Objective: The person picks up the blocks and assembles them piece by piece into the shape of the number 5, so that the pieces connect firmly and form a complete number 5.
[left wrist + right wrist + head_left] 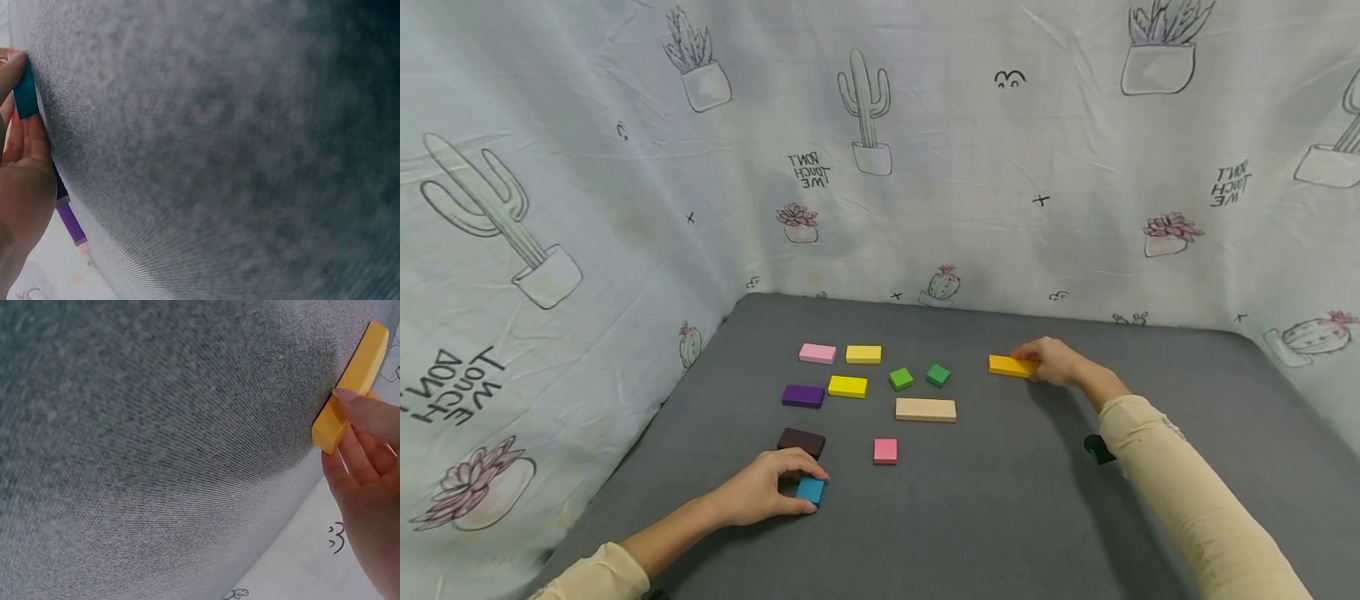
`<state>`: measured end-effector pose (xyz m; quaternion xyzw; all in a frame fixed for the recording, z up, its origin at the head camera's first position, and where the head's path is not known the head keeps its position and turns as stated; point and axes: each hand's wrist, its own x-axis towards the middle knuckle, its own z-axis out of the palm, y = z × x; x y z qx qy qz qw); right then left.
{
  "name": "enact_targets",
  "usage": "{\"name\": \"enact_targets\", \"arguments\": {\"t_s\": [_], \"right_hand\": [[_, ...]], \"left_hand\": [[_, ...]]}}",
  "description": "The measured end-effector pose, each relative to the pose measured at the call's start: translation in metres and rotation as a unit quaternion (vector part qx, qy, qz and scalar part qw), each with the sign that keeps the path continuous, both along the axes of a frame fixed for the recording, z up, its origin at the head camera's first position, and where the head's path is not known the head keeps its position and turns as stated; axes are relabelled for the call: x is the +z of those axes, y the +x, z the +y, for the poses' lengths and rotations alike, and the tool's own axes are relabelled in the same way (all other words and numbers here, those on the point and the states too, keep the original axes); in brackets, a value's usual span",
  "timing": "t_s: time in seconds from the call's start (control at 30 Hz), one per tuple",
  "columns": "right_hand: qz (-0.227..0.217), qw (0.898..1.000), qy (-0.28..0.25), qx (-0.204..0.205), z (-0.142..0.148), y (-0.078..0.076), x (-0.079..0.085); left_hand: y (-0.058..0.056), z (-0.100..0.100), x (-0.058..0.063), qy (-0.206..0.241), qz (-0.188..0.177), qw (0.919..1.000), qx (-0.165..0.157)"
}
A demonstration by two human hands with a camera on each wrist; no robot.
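Note:
In the head view my left hand (760, 490) pinches a small blue block (810, 491) between thumb and fingers at the table's near left. Just beyond it lies a dark brown block (802, 442), partly covered by the fingers. The left wrist view shows the same blue block (25, 94) between thumb and fingers. At the back right my right hand (1054, 362) pinches the right end of a long orange-yellow block (1011, 366). In the right wrist view the thumb presses one face of this block (356, 381), with fingers behind it.
On the grey table (985, 517) lie a pink block (817, 354), yellow blocks (863, 355) (847, 387), a purple block (802, 396), green blocks (901, 379) (937, 375), a beige block (925, 410) and a coral-pink square block (885, 452). A cactus-print curtain (955, 167) hangs behind.

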<state>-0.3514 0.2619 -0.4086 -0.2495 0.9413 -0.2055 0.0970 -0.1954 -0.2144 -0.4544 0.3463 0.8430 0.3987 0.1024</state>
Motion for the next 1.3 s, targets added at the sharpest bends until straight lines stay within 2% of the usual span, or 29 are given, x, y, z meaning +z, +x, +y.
{"name": "enact_targets", "arguments": {"t_s": [0.33, 0.6, 0.77, 1.07, 1.3], "right_hand": [[0.011, 1.000, 0.005, 0.004, -0.001, 0.005, 0.003], [0.016, 1.000, 0.013, 0.002, -0.003, 0.007, 0.003], [0.017, 1.000, 0.008, 0.001, -0.003, 0.006, 0.004], [0.020, 0.998, -0.057, -0.022, -0.004, 0.001, 0.003], [0.019, 0.993, -0.113, -0.037, -0.026, 0.001, 0.003]], "left_hand": [[0.001, -0.001, 0.001, -0.007, -0.010, 0.9999, 0.001], [0.001, -0.001, -0.001, -0.006, -0.003, 1.0000, -0.003], [0.001, -0.002, 0.000, -0.017, -0.017, 0.9997, 0.007], [0.000, -0.002, 0.000, -0.017, -0.013, 0.9998, 0.004], [0.000, -0.002, -0.001, -0.013, -0.011, 0.9999, 0.001]]}}
